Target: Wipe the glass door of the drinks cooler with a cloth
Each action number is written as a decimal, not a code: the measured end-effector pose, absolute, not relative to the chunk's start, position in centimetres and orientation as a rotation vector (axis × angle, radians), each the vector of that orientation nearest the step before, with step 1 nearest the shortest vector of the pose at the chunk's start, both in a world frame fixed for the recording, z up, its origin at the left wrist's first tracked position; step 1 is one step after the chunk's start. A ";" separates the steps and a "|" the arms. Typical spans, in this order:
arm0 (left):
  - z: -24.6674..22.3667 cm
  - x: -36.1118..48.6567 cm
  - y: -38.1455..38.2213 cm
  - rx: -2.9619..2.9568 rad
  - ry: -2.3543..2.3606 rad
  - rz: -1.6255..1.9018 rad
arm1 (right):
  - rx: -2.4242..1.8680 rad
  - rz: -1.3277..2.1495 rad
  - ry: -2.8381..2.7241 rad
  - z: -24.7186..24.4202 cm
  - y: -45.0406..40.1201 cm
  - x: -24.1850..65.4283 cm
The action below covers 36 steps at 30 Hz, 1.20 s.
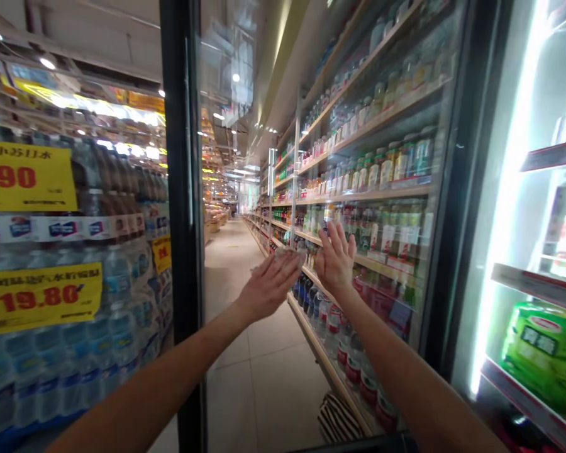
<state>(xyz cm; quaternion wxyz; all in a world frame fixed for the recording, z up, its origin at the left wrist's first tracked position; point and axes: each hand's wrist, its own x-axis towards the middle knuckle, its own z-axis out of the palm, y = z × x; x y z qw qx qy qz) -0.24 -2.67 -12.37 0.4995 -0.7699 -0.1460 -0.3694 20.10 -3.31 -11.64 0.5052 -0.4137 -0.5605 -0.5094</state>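
Note:
A glass door (236, 157) with a dark frame stands open in front of me. My left hand (271, 283) is against or close to the pane, its fingers stretched out flat. A pale patch shows around its fingertips; I cannot tell whether this is a reflection or a thin cloth. Just right of it, my right hand (336, 259) is raised with its fingers apart, palm toward the glass. Nothing shows in that hand. Whether either palm touches the pane is not plain.
Shelves of bottled drinks (382, 170) appear in the glass. At left rise stacked water bottles (66, 358) with yellow price signs (42, 296). On the right, a lit cooler holds a green package (542, 352). A tiled aisle (231, 251) runs back; a black-and-white striped item (337, 418) shows low down.

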 end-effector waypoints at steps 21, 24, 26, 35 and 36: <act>-9.3 0.6 -2.6 -1.796 -0.422 -0.955 | -1.036 -1.270 -1.417 -11.5 -3.9 20.6; -8.6 -1.9 -2.2 -1.756 -0.560 -1.114 | -1.101 -1.241 -1.367 -10.9 -4.3 22.0; -8.1 -3.1 -1.8 -1.636 -0.713 -1.352 | -1.129 -1.205 -1.278 -10.5 -4.3 22.7; -11.3 -1.0 -2.4 -1.838 -0.424 -0.991 | -1.143 -1.189 -1.255 -11.3 -3.3 22.5; -10.9 -1.0 -2.3 -1.810 -0.488 -1.056 | -1.133 -1.195 -1.253 -11.4 -3.2 22.5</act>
